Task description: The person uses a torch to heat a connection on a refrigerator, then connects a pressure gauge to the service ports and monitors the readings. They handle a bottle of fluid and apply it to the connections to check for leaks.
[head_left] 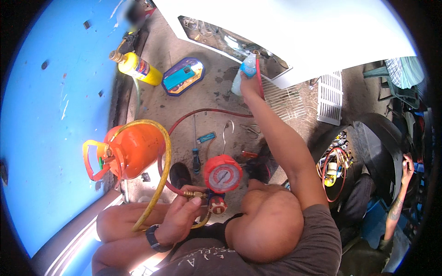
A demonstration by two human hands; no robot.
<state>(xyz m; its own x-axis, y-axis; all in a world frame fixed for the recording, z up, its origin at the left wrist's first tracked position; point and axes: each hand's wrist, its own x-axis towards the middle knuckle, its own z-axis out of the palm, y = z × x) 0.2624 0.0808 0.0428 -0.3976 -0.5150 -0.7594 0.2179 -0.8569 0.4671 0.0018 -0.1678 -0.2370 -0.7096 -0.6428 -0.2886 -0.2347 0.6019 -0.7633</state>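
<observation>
My left hand (182, 214) grips the valve end of a red-rimmed pressure gauge (223, 173), at a brass fitting. A red hose (200, 110) and a yellow hose (165, 179) run from the gauge's valve body. The yellow one loops up to the valve of an orange gas cylinder (142, 149), which stands at the left. Stretched forward, my right hand (250, 86) is closed around a clear plastic bottle (247, 69) with a blue label. Beside that bottle the red hose passes up to a brass end; whether it joins the bottle cannot be made out.
A yellow gas bottle (140, 69) stands by the blue wall (55, 92). Near it a phone (179, 78) lies on a tray (199, 69). A screwdriver (196, 161) and metal hook (225, 138) lie before me. White panel (294, 32) ahead; another person's arm (398, 202) at right.
</observation>
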